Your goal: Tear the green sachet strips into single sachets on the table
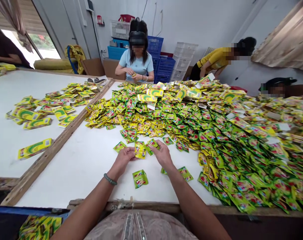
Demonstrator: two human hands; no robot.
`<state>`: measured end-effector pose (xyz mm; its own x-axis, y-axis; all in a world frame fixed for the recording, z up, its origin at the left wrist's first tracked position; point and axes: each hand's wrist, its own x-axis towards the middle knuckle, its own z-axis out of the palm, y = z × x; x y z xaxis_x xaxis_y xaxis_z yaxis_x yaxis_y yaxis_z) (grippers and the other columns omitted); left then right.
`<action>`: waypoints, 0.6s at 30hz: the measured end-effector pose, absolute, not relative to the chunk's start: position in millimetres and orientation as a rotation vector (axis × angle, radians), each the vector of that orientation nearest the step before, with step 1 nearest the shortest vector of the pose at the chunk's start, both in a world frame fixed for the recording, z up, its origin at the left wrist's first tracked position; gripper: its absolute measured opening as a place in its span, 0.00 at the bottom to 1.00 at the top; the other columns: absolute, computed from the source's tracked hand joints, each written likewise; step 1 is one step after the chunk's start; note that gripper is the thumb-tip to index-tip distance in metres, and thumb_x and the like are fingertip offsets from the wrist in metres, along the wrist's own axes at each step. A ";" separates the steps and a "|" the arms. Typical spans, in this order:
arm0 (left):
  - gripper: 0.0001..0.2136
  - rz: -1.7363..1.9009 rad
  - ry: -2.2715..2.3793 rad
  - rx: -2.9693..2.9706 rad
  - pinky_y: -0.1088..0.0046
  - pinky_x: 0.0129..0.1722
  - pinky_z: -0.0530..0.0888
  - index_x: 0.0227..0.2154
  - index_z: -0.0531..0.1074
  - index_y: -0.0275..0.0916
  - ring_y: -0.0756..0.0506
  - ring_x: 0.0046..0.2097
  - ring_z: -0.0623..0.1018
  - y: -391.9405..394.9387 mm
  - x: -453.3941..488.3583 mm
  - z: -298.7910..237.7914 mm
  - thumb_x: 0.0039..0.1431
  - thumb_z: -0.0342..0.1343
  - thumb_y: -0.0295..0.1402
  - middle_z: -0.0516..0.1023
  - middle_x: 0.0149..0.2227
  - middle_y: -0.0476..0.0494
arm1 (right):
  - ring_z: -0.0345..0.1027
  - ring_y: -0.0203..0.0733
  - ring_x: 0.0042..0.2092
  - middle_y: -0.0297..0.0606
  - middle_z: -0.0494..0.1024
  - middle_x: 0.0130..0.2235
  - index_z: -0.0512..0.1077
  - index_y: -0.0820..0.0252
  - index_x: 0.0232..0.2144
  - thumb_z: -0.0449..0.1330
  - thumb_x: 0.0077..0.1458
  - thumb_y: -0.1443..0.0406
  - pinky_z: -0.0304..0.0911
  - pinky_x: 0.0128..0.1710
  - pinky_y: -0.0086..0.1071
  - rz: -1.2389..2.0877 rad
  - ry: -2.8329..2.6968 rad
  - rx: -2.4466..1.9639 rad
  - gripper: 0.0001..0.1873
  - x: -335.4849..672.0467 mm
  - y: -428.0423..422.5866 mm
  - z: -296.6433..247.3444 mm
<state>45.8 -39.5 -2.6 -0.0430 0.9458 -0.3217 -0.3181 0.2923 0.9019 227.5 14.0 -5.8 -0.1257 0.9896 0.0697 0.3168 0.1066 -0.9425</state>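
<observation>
My left hand (126, 158) pinches the edge of a yellow sachet (140, 150) above the white tabletop. Beside it, my right hand (162, 154) has its thumb and fingers closed on a green sachet (151, 146). The two sachets nearly meet between my hands. A loose green sachet (140, 178) lies on the table nearer to me, and another green sachet (185, 173) lies by my right forearm. Just beyond my left fingers is one more green sachet (120, 146). A large heap of green and yellow sachets (176, 121) spreads ahead and to the right.
A wooden strip (64, 138) divides the tabletop. Left of it lie yellow boxes (38, 123); more boxes (191, 93) top the heap. A person in light blue (138, 63) sits opposite, handling something small. Another in yellow (216, 60) bends at the back right. A blue bin (40, 226) with packets stands below left.
</observation>
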 end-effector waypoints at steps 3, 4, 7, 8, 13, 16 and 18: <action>0.12 1.232 1.177 0.644 0.74 0.33 0.72 0.32 0.73 0.34 0.49 0.31 0.77 -42.2 50.5 -3.0 0.41 0.63 0.30 0.79 0.31 0.44 | 0.58 0.35 0.26 0.31 0.68 0.24 0.71 0.62 0.28 0.58 0.45 0.50 0.57 0.26 0.27 1.009 -1.590 -1.399 0.20 219.0 9.4 -7.7; 0.12 1.253 1.161 0.612 0.75 0.33 0.72 0.32 0.72 0.34 0.49 0.32 0.76 -43.1 53.2 -3.6 0.41 0.64 0.29 0.78 0.32 0.44 | 0.57 0.34 0.25 0.31 0.68 0.23 0.71 0.63 0.27 0.57 0.46 0.50 0.56 0.25 0.27 1.015 -1.566 -1.414 0.20 216.1 7.9 -8.4; 0.14 1.306 1.091 0.521 0.76 0.33 0.72 0.33 0.71 0.35 0.50 0.33 0.76 -44.8 59.3 -6.1 0.40 0.63 0.27 0.78 0.33 0.45 | 0.58 0.34 0.25 0.33 0.70 0.26 0.72 0.63 0.32 0.56 0.48 0.50 0.56 0.24 0.28 1.062 -1.512 -1.399 0.22 211.1 5.1 -7.1; 0.14 1.320 1.079 0.496 0.76 0.33 0.72 0.33 0.71 0.36 0.50 0.33 0.76 -44.8 59.8 -6.9 0.40 0.63 0.27 0.78 0.33 0.45 | 0.59 0.34 0.25 0.34 0.71 0.27 0.72 0.63 0.35 0.56 0.47 0.50 0.57 0.24 0.28 1.068 -1.513 -1.400 0.22 211.1 5.0 -5.2; 0.14 1.330 1.113 0.578 0.76 0.32 0.70 0.34 0.71 0.36 0.50 0.31 0.75 -43.3 52.1 -5.3 0.41 0.63 0.28 0.79 0.30 0.47 | 0.56 0.34 0.25 0.31 0.69 0.26 0.73 0.60 0.37 0.58 0.47 0.55 0.54 0.24 0.27 1.188 -1.735 -1.282 0.18 218.7 8.5 9.1; 0.13 1.311 1.100 0.713 0.77 0.31 0.68 0.34 0.72 0.36 0.50 0.31 0.74 -43.6 48.8 -2.3 0.42 0.62 0.29 0.78 0.30 0.47 | 0.54 0.33 0.24 0.29 0.66 0.23 0.73 0.58 0.31 0.59 0.46 0.58 0.50 0.23 0.26 1.101 -1.908 -1.270 0.11 219.7 10.0 14.0; 0.12 1.316 1.093 0.756 0.77 0.31 0.68 0.34 0.71 0.36 0.49 0.31 0.74 -42.6 49.0 -1.0 0.44 0.62 0.31 0.78 0.31 0.47 | 0.53 0.33 0.24 0.28 0.64 0.21 0.73 0.58 0.30 0.59 0.46 0.60 0.49 0.23 0.26 0.988 -1.941 -1.309 0.09 216.8 10.5 13.3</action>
<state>49.0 -42.6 -1.0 -0.0838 0.9782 -0.1899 -0.3665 0.1470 0.9187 216.8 10.5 13.3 -0.3408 0.9378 0.0665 0.4983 0.2402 -0.8331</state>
